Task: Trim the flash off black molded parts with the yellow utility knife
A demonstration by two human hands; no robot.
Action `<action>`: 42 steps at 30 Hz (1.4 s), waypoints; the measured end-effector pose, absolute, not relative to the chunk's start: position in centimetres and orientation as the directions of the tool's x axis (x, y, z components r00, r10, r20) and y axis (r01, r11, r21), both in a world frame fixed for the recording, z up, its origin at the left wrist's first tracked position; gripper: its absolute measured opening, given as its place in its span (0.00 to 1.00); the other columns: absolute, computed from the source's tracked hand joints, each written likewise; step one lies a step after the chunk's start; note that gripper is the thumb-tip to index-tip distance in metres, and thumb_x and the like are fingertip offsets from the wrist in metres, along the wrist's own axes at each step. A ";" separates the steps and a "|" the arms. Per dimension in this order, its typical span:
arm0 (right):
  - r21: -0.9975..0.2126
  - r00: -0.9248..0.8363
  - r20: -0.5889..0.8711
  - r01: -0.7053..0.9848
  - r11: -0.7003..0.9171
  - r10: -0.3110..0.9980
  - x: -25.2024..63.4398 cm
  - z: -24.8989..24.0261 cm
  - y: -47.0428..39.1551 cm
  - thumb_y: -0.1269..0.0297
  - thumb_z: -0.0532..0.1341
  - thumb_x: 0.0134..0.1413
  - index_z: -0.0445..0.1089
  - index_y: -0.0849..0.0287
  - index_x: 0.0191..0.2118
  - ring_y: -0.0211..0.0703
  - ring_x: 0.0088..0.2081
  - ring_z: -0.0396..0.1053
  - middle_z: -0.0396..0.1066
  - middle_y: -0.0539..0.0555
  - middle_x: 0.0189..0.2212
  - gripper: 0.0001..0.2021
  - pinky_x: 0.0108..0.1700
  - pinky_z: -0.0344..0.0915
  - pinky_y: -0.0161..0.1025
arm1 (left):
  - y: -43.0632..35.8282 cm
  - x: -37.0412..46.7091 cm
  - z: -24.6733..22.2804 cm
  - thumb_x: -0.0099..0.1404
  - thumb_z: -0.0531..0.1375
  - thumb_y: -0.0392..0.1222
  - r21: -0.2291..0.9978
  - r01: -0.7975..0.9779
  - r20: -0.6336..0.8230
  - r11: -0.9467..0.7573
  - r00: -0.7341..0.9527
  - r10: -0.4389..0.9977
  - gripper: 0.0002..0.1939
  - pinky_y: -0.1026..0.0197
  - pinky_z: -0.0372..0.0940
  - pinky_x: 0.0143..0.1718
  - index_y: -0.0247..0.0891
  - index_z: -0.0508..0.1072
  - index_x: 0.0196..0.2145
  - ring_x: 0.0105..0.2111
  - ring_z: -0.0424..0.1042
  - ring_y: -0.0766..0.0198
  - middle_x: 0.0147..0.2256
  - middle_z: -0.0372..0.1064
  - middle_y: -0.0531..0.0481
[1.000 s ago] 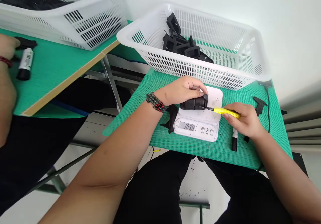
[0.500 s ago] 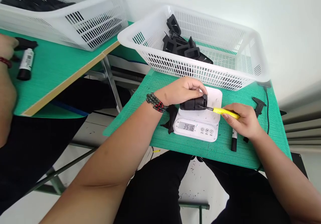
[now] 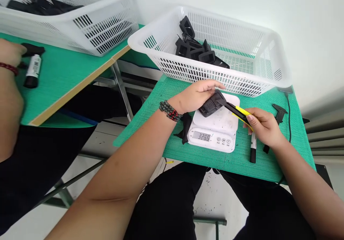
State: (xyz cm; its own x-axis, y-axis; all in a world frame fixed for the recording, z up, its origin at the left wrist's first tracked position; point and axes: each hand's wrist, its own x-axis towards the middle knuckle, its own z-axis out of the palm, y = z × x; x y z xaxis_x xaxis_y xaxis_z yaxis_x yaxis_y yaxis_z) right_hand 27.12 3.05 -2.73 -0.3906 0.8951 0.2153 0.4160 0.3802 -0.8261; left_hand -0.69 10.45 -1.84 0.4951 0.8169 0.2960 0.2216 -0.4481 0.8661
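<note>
My left hand [image 3: 199, 96] grips a black plastic part [image 3: 211, 105], which is tilted over the white digital scale [image 3: 217, 120]. In my right hand [image 3: 262, 125] is a yellow and black utility knife [image 3: 239, 113], its blade end at the right side of the part. The scale's display reads about 326.6. A crumpled black piece [image 3: 186, 128] lies against the scale's left edge.
A white basket [image 3: 206, 70] holding several black parts stands behind the scale. At the right are a marker [image 3: 253, 148] and a black caliper [image 3: 280, 111]. Another person's hand [image 3: 10, 53], a marker [image 3: 33, 71] and a second basket [image 3: 115, 21] are at the left.
The black part has been turned and tilted in my left hand. The knife now shows its black side and is angled more steeply. The display reading has dropped from about 351.6.
</note>
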 end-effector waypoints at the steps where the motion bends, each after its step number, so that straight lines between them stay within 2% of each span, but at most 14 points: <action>1: -0.844 -0.377 0.197 0.405 0.352 0.905 27.2 -2.9 3.1 0.45 0.57 0.69 0.75 0.58 0.46 0.38 0.18 0.67 0.72 0.50 0.25 0.20 0.21 0.63 0.36 | 10.5 -0.7 -2.0 0.71 0.55 0.36 0.868 0.207 0.302 -0.451 0.499 0.812 0.13 0.55 0.69 0.51 0.38 0.77 0.47 0.46 0.75 0.60 0.46 0.77 0.45; 6: -0.833 -0.362 0.207 0.422 0.358 0.909 27.5 -3.1 3.3 0.45 0.58 0.68 0.74 0.57 0.48 0.37 0.20 0.67 0.72 0.50 0.27 0.20 0.21 0.65 0.36 | 10.7 -0.7 -2.3 0.70 0.57 0.37 0.895 0.159 0.292 -0.416 0.495 0.818 0.11 0.54 0.71 0.50 0.37 0.77 0.45 0.44 0.76 0.60 0.43 0.78 0.45; 13: -0.830 -0.399 0.203 0.415 0.374 0.894 27.1 -2.9 3.1 0.45 0.57 0.69 0.75 0.56 0.47 0.37 0.18 0.65 0.68 0.49 0.24 0.20 0.20 0.63 0.37 | 10.3 -0.4 -1.6 0.64 0.53 0.32 0.881 0.261 0.230 -0.394 0.492 0.840 0.13 0.56 0.70 0.49 0.37 0.77 0.41 0.40 0.75 0.63 0.39 0.77 0.49; 20: -0.788 -0.388 0.233 0.461 0.407 0.892 27.2 -2.8 3.0 0.47 0.55 0.71 0.75 0.55 0.45 0.39 0.19 0.65 0.67 0.49 0.23 0.18 0.21 0.64 0.38 | 10.2 -0.3 -1.5 0.64 0.52 0.32 0.891 0.256 0.209 -0.374 0.500 0.841 0.14 0.58 0.70 0.45 0.37 0.77 0.39 0.37 0.74 0.64 0.37 0.76 0.50; 27: -0.714 -0.426 0.293 0.498 0.492 0.856 27.0 -2.4 2.9 0.49 0.54 0.72 0.75 0.57 0.45 0.40 0.22 0.66 0.70 0.50 0.24 0.18 0.24 0.64 0.39 | 10.2 -0.3 -1.3 0.64 0.53 0.32 0.891 0.268 0.199 -0.367 0.495 0.845 0.14 0.58 0.69 0.44 0.37 0.77 0.40 0.38 0.74 0.63 0.38 0.76 0.49; 42: -0.649 -0.444 0.335 0.530 0.545 0.831 26.9 -2.0 2.8 0.49 0.53 0.72 0.75 0.57 0.46 0.42 0.23 0.69 0.74 0.52 0.26 0.19 0.26 0.66 0.40 | 10.3 -0.4 -1.4 0.64 0.54 0.32 0.893 0.275 0.182 -0.355 0.499 0.847 0.13 0.57 0.70 0.45 0.39 0.77 0.39 0.37 0.74 0.63 0.37 0.77 0.50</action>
State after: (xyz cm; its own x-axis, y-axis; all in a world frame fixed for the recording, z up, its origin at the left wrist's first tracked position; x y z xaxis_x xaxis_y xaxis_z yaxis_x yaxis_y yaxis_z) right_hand 26.87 2.82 -1.99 -0.4444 0.8309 0.3347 0.5301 0.5451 -0.6495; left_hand -0.38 10.32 -1.41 0.4995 0.8469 0.1823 0.2754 -0.3548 0.8935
